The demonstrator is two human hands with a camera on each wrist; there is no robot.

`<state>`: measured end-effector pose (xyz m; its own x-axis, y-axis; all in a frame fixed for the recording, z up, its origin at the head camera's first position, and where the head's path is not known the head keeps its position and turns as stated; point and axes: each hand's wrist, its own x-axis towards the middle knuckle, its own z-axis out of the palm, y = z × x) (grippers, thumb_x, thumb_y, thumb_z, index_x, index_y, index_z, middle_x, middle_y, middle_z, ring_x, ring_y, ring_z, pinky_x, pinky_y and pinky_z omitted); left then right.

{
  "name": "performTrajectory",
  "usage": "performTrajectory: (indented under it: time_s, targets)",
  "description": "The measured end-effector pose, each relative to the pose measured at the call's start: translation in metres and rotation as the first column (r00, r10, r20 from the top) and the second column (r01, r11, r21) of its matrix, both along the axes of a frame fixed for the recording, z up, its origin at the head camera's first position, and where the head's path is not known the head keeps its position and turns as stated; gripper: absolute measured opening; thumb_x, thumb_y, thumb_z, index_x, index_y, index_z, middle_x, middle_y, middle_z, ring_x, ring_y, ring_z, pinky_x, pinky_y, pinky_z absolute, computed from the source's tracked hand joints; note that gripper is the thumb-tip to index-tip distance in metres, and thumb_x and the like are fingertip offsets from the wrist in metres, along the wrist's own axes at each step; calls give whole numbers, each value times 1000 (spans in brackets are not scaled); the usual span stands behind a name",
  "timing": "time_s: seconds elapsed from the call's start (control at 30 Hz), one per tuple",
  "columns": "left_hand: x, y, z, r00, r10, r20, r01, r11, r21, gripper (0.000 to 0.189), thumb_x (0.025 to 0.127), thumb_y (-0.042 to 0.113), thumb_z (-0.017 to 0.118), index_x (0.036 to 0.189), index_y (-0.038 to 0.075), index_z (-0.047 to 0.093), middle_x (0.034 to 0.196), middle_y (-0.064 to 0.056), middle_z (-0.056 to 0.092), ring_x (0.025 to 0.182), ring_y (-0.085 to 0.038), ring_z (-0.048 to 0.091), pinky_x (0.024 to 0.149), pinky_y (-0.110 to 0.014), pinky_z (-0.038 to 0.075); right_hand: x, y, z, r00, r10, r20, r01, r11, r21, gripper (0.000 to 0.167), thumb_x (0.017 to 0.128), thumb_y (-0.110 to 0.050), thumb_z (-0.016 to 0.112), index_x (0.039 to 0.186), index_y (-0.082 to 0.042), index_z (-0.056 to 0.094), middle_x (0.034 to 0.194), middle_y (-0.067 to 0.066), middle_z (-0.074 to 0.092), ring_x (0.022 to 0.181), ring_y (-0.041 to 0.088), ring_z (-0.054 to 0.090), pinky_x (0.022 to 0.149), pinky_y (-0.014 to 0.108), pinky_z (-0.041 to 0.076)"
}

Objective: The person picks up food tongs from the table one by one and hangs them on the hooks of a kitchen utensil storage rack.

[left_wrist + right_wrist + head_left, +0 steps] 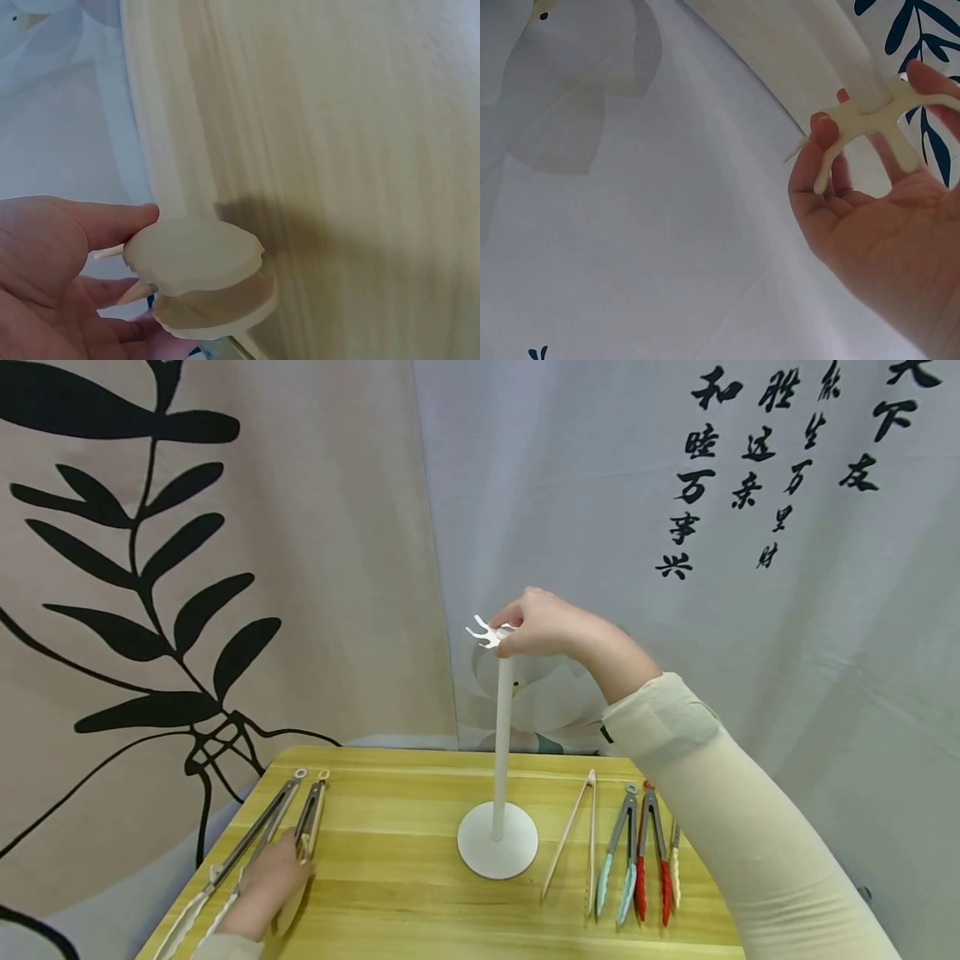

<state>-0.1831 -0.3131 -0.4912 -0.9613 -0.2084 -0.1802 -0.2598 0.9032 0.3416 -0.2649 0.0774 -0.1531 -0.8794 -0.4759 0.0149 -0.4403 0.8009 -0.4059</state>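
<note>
A white stand with a round base and an upright pole stands on the wooden table. Its hooked top piece has several curved prongs. My right hand holds this top piece, thumb and fingertips around its edge in the right wrist view. At the table's left side my left hand grips a pair of tongs with steel arms and cream parts. In the left wrist view the tongs' wide oval heads stand slightly apart, beside my thumb.
Long steel tongs with white tips lie at the table's left edge. Right of the stand are thin pale tongs, light-blue-tipped tongs, red-tipped tongs and a cream-tipped utensil partly behind the right sleeve. A printed curtain hangs behind.
</note>
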Motion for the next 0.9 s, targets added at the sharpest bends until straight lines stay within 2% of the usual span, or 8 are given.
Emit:
performTrajectory:
  time_s: [0.17,0.27,0.33,0.4,0.63,0.9]
  targets:
    - [2,6,5,999,-8,-32,8,1000,3,77,88,30,63,143,-7,25,115,-34,57,83,-42,61,59,-51,49,0,0,0,1000,4,4,-4,1000,-9,45,80,-20,65,125,-16,64,110,10,43,102,23,38,79,34,37]
    - [4,12,12,998,-7,-61,8,1000,10,78,88,32,63,144,-5,24,119,-35,54,86,-45,60,61,-55,49,1,0,-1,1000,11,0,-11,1000,-9,44,80,-21,66,124,-16,64,110,10,44,103,23,37,80,34,37]
    - [5,16,16,997,-5,-75,5,1000,8,78,89,34,63,144,-5,24,122,-37,50,95,-51,57,68,-62,47,0,1,-2,1000,10,3,-10,1000,-11,44,81,-21,66,124,-17,64,111,10,44,104,23,37,81,35,38]
    - [4,19,19,997,0,-82,1,1000,18,79,89,35,62,145,-5,23,123,-38,48,98,-53,55,72,-64,46,0,1,-2,1000,8,7,-8,1000,-17,44,81,-21,66,124,-18,64,112,9,44,104,23,38,82,36,39]
    - [2,20,17,991,-1,-134,8,998,57,81,90,35,62,147,-2,19,129,-39,43,98,-50,55,64,-54,51,-1,2,-3,1000,6,26,-5,1000,-29,46,80,-22,66,126,-19,63,114,9,42,105,23,40,85,37,40]
    - [-1,23,18,974,-28,-226,50,995,91,83,89,37,63,148,-3,19,127,-38,44,101,-50,54,63,-47,53,-1,4,-3,999,16,33,-15,999,-38,46,81,-23,67,126,-20,62,115,9,44,105,25,45,87,38,41]
